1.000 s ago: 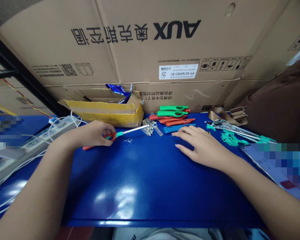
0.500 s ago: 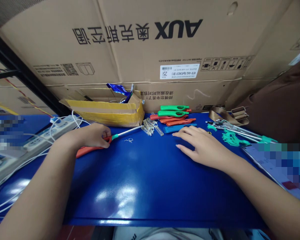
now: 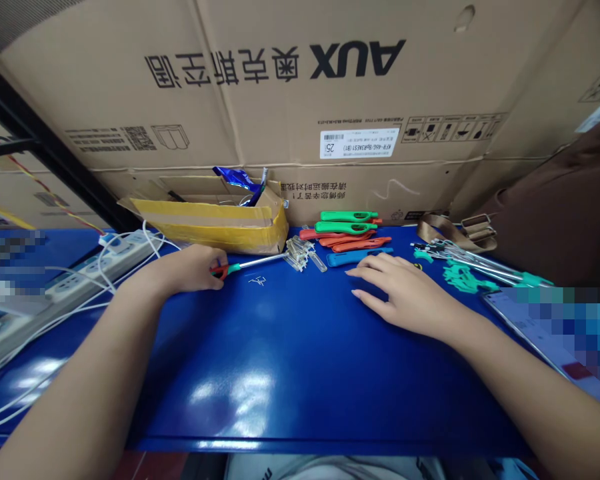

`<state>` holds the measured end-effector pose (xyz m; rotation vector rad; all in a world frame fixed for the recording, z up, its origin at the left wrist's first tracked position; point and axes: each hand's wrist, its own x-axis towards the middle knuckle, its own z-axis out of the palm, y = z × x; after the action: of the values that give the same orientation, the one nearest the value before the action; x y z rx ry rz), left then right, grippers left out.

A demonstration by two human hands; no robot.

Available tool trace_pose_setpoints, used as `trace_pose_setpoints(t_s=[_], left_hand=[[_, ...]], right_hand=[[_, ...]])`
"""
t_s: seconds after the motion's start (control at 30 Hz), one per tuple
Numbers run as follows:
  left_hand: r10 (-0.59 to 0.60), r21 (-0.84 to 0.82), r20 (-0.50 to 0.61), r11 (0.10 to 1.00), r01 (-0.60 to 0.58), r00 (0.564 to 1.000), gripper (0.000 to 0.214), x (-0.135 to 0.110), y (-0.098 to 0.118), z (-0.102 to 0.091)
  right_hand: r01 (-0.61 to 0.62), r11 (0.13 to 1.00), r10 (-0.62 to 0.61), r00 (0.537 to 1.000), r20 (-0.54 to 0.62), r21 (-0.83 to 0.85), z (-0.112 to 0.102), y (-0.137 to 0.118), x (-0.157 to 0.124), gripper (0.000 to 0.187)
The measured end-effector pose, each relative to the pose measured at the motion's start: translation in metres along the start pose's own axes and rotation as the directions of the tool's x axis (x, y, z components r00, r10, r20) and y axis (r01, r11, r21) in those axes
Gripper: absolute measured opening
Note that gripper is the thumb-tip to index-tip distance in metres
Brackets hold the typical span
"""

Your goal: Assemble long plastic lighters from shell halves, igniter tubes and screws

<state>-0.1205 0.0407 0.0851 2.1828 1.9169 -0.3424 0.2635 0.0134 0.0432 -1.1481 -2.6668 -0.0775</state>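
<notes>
My left hand (image 3: 193, 268) is closed around the red handle of a long-nosed lighter (image 3: 257, 261). Its green collar and metal tube stick out to the right, the tip reaching the pile of clear plastic fuel tanks (image 3: 300, 253); most of the handle is hidden by the hand. Below the tube lie several tiny white pins (image 3: 257, 281). My right hand (image 3: 405, 293) rests palm down on the blue table (image 3: 290, 373), fingers spread, holding nothing. Just beyond its fingertips are a blue lighter shell (image 3: 353, 257), red shells (image 3: 363, 244) and green shells (image 3: 346, 227).
A taped carton (image 3: 210, 227) stands behind my left hand. Power strips (image 3: 100, 267) with white cables run along the left. On the right lie metal tubes (image 3: 473, 257), teal plastic parts (image 3: 463, 277), a brown strap (image 3: 443, 233) and a phone-like device (image 3: 535, 327). Large cardboard (image 3: 260, 133) walls the back.
My left hand has shifted slightly right and turned, carrying the lighter; its red handle, visible below the hand before, is now mostly covered. My right hand has stayed put.
</notes>
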Motion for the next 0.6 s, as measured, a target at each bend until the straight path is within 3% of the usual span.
trace_pose_setpoints(t_s=[0.6], left_hand=[[-0.056,0.005,0.021,0.998,0.056,0.998,0.028,0.0019,-0.0076,0.0045]], right_hand=[[-0.01,1.0,0.009,0.999,0.05,0.012,0.0028,0.0013,0.0027,0.031]])
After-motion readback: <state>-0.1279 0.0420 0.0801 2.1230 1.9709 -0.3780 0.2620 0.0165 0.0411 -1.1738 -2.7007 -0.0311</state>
